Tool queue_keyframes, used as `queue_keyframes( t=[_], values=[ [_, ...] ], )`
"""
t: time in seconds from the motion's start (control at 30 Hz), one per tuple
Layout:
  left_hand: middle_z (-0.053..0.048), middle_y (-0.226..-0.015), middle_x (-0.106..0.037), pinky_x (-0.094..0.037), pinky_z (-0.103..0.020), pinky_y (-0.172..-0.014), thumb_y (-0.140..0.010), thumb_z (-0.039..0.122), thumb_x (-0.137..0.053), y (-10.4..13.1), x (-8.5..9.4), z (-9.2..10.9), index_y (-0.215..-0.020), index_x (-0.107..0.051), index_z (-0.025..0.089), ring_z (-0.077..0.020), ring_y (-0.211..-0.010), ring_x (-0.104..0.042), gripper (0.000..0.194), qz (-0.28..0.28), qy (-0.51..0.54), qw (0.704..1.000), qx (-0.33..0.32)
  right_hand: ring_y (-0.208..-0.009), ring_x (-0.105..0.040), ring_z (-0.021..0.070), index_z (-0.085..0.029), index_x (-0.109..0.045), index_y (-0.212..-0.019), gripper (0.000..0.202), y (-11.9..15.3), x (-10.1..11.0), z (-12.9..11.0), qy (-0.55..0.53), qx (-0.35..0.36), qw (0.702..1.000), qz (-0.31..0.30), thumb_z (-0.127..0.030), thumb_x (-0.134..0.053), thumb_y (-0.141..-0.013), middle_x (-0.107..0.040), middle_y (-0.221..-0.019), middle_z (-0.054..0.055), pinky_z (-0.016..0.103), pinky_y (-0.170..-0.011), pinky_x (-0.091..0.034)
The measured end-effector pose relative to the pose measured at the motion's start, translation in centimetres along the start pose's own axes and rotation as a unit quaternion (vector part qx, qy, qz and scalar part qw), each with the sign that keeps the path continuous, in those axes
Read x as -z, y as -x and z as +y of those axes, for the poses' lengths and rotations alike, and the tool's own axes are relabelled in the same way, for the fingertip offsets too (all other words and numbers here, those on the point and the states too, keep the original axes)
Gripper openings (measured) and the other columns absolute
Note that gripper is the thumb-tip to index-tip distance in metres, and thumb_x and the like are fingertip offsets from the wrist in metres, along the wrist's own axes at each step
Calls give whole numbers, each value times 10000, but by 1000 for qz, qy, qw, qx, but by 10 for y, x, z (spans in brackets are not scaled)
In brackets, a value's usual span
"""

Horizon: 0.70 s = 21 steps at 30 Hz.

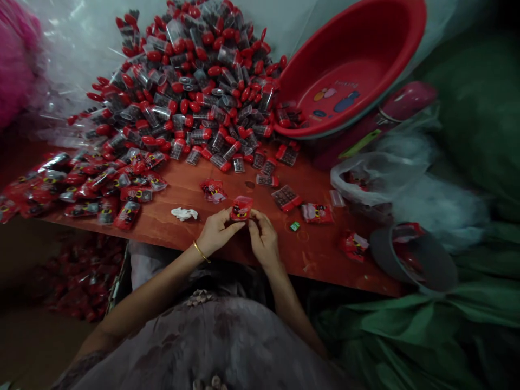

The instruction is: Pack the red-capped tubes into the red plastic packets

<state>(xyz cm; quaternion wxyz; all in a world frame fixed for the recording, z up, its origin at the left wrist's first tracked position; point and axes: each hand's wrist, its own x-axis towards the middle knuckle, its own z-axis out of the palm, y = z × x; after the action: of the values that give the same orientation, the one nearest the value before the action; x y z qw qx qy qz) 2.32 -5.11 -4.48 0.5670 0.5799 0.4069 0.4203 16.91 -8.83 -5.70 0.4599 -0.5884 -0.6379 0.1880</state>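
Note:
A small red printed packet (pixel 242 208) is held up over the front of the reddish table. My left hand (pixel 218 232), with a gold bangle at the wrist, pinches its lower left side. My right hand (pixel 264 236) is closed at the packet's right edge, fingers curled and thumb pressed in. Behind them lies a crumpled red packet (pixel 213 190). Left of my hands is a scrap of white tissue (pixel 184 214). To the right are a clear, red-ended container of dark pieces (pixel 286 198), another red packet (pixel 317 213) and a small green piece (pixel 294 226).
A tall heap of clear tubes with red caps (pixel 195 103) covers the back. Filled red packets (pixel 97 187) pile up at the left. On the right are a tilted red basin (pixel 353 59), a plastic bag (pixel 377 173) and a grey bowl (pixel 430 265).

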Motion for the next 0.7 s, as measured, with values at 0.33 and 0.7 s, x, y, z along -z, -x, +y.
queue_keyframes(
  t=[0.33, 0.7],
  values=[
    [-35, -960, -724, -278, -455, -1087, -735, 228, -620, -4, 0, -12, -869, -714, 245, -241, -1076, -596, 165, -11, -119, 992, -39, -797, -673, 173, -197, -679, -856, 178, -7, 6, 13, 43, 86, 995, 5, -241, -507, -869, -726, -838, 61, 339, -763, -538],
    [-62, -1121, -688, -280, -431, -1101, -772, 277, -607, 2, -2, -15, -1043, -675, 221, -246, -1189, -542, 286, 9, -179, 981, -70, -693, -665, 171, -201, -635, -800, 125, -4, -6, 14, 114, 127, 982, 79, -200, -513, -829, -700, -732, 49, 416, -877, -541]
  ],
)
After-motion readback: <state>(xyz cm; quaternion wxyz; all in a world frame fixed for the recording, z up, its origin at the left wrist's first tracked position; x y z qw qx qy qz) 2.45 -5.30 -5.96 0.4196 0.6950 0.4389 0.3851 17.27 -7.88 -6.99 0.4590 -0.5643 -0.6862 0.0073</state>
